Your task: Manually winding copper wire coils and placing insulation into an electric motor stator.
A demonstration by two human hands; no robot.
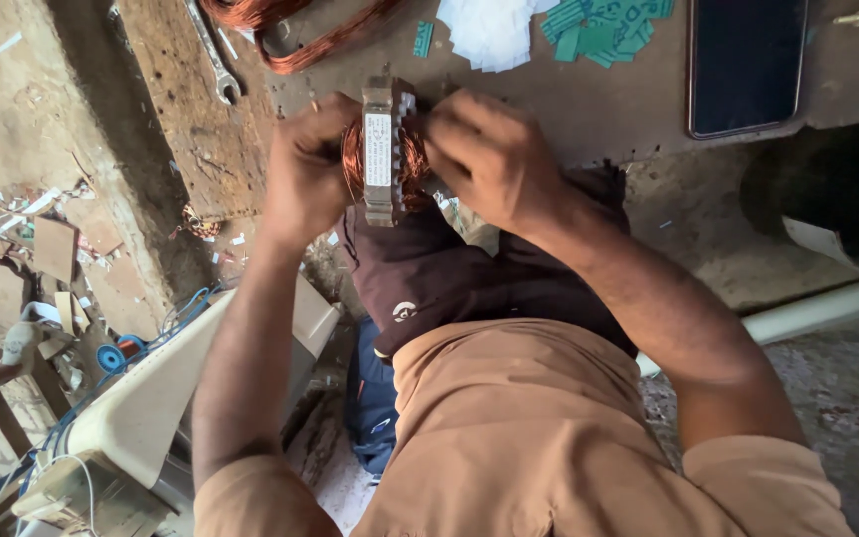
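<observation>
Both hands hold a small motor core (382,149) wound with copper wire, at the near edge of the table (599,99) and just above the person's lap. The core stands on edge, its grey metal stack facing the camera with a pale label strip down the middle, and copper windings bulging out on either side.

The left hand (302,169) wraps around the left side of the core, its grip closed on the windings, fingers curled over the top edge. The right hand (489,154) presses against the right side, its grip closed too, fingertips bunched at the upper right corner of the core where a bit of white insulation shows.

On the table behind the core lies a loop of copper wire (300,30), with a spanner (213,55) just to its left. Further right sit a heap of white paper pieces (489,35), a scatter of green slips (603,25), and a dark phone (746,65) lying flat.

Below the hands, a dark brown cloth (420,278) drapes over the lap. To the left, on the floor, are scraps of card and paper (62,239).
</observation>
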